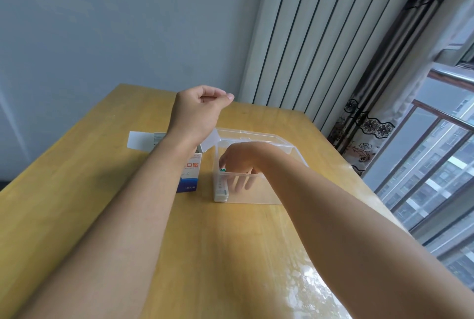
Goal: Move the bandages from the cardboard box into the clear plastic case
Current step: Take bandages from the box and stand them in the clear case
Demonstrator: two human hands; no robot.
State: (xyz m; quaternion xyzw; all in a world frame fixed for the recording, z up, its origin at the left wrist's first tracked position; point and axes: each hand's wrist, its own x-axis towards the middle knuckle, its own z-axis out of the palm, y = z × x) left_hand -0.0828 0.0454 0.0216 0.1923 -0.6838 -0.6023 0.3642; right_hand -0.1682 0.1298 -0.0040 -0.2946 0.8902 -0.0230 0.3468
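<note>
A white and blue cardboard box (190,176) stands upright on the wooden table (107,164) with its top flaps folded open. Right of it, almost touching, sits the clear plastic case (266,194), open at the top. My right hand (243,158) reaches down into the case; thumb and forefinger pinch the top of a stack of bandages (221,190) that stands against the case's left wall, and the other fingers point down behind the front wall. My left hand (201,107) hovers above the box with loosely curled fingers and nothing visible in it; my forearm hides the box opening.
The case's lid (256,135) lies open behind it. A white radiator (307,36) and a patterned curtain (366,123) stand beyond the table's far right corner. The table's right edge runs along a window (436,164). A wall backs the far side.
</note>
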